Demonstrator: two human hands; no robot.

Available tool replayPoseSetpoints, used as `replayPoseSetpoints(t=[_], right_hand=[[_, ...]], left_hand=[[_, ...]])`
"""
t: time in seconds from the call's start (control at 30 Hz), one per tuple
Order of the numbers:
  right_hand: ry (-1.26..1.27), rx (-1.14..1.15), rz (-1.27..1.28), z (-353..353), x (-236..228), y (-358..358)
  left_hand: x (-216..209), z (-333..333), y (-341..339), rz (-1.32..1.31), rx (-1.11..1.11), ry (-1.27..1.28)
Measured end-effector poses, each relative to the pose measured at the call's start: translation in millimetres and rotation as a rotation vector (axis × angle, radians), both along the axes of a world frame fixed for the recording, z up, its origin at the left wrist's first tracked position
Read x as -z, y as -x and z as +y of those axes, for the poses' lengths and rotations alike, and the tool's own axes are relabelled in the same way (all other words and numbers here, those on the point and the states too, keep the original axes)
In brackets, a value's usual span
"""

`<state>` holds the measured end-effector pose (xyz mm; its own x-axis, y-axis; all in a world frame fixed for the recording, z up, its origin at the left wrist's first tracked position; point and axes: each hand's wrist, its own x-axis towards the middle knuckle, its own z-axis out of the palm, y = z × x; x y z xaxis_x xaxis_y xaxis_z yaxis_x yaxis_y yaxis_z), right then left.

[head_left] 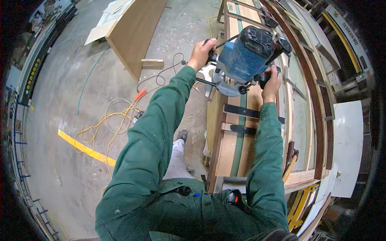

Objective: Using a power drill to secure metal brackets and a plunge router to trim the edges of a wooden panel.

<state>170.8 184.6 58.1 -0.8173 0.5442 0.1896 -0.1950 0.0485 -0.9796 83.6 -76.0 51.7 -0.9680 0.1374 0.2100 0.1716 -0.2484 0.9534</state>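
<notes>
A blue plunge router (pixel 243 58) with a black vented top stands over a long wooden workpiece (pixel 226 154) on the bench to my right. My left hand (pixel 201 55) is wrapped round its left black handle, and my right hand (pixel 272 85) grips the handle on its right side. The router's pale metal base lies between my hands; its bit is hidden from view. Nearer to me, dark metal bars (pixel 241 111) cross the workpiece, along which a green strip (pixel 237 148) runs.
A tall wooden panel (pixel 132 38) stands on the floor at the far left. Yellow extension cord (pixel 105 116), with an orange connector (pixel 140 94), lies loosely on the concrete. Wooden frames (pixel 311 80) fill the right side. A wooden-handled hammer (pixel 290 166) rests beside the workpiece.
</notes>
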Motion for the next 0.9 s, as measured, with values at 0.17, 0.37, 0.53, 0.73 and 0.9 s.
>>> replayPoseSetpoints(t=[0.17,0.37,0.53,0.73,0.9], right_hand=[[0.009,0.003,-0.014,6.5,2.9,13.9],[-0.009,-0.018,-0.017,13.2,3.2,28.7],[-0.026,-0.016,-0.017,18.6,5.9,42.3],[-0.064,-0.029,-0.031,30.1,11.5,53.2],[-0.029,-0.082,-0.058,30.6,6.1,50.5]], left_hand=[[3.3,4.1,9.5,0.015,-0.008,0.058],[4.2,9.8,19.0,0.025,-0.019,0.015],[8.1,13.0,28.3,0.027,-0.051,0.008],[11.5,16.9,29.9,0.076,-0.079,0.054],[11.4,18.4,22.9,0.067,-0.097,0.021]])
